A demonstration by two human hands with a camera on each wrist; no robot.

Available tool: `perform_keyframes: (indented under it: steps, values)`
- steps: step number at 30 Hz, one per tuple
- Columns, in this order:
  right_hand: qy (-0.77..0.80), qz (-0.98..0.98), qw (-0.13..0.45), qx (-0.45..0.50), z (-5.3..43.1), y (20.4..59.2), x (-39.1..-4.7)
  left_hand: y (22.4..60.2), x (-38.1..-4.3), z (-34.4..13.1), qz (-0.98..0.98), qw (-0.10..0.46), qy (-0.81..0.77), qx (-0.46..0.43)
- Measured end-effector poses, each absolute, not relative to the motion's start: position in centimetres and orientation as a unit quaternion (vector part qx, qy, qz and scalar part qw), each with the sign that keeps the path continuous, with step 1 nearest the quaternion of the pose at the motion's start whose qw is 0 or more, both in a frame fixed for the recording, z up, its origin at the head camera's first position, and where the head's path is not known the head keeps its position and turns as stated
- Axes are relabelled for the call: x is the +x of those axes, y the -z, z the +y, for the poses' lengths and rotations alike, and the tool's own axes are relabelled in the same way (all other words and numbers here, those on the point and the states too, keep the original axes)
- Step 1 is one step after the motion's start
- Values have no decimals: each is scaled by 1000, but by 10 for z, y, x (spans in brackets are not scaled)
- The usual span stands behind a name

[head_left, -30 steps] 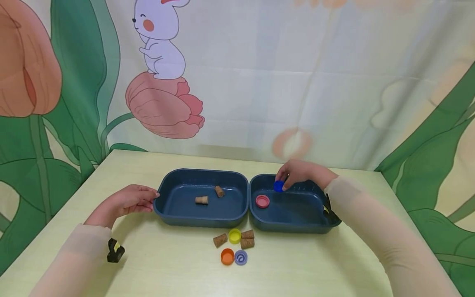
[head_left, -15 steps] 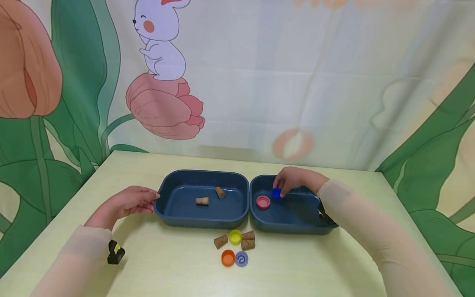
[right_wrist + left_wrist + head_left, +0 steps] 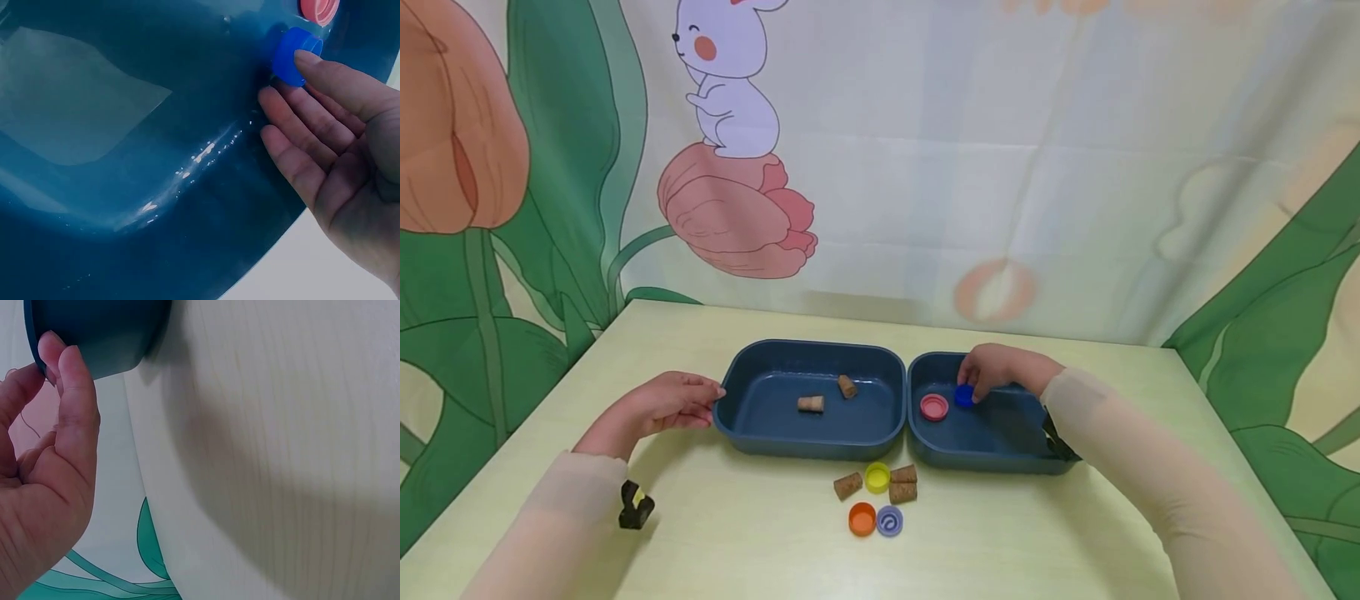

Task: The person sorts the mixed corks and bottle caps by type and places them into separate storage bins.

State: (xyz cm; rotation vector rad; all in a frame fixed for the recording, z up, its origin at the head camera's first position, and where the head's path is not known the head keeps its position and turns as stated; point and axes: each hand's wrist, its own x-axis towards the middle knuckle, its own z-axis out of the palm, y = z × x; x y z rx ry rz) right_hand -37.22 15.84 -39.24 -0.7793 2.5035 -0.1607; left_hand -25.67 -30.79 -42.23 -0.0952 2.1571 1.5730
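Two dark blue trays stand side by side on the table. At the left tray point(image 3: 760, 425), my left hand point(image 3: 672, 402) pinches the left end of the rim; in the left wrist view its fingertips point(image 3: 75, 362) lie against the outer wall. My right hand point(image 3: 996, 367) reaches into the right tray point(image 3: 1000, 437). Between thumb and fingers it holds a blue bottle cap point(image 3: 290, 56), low over the tray floor. A pink bottle cap point(image 3: 934, 407) lies just left of the blue one. Inside the left tray are two corks, one lying sideways point(image 3: 810, 404) and one farther back point(image 3: 847, 386).
In front of the trays lie a yellow cap point(image 3: 877, 477), an orange cap point(image 3: 862, 518) and a purple cap point(image 3: 890, 521). One cork point(image 3: 847, 485) is left of the yellow cap, and two corks point(image 3: 903, 492) are right of it. A printed curtain point(image 3: 880, 167) hangs behind the table.
My right hand has lowered the blue cap from above the right tray to near its floor, beside the pink cap. The left hand stays at the rim.
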Motion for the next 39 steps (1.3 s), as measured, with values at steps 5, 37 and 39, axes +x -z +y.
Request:
perform_keyframes:
  steps: [5,37,39]
  values:
    - [59,924,256,-278,158,395,-373,422,-257,-309,783,235,-574,-35]
    - [27,931,257,-257,156,393,-368,419,-255,-307,786,230,-574,-31]
    - [27,930,258,-260,157,394,-368,419,-254,-307,784,231,-575,-33]
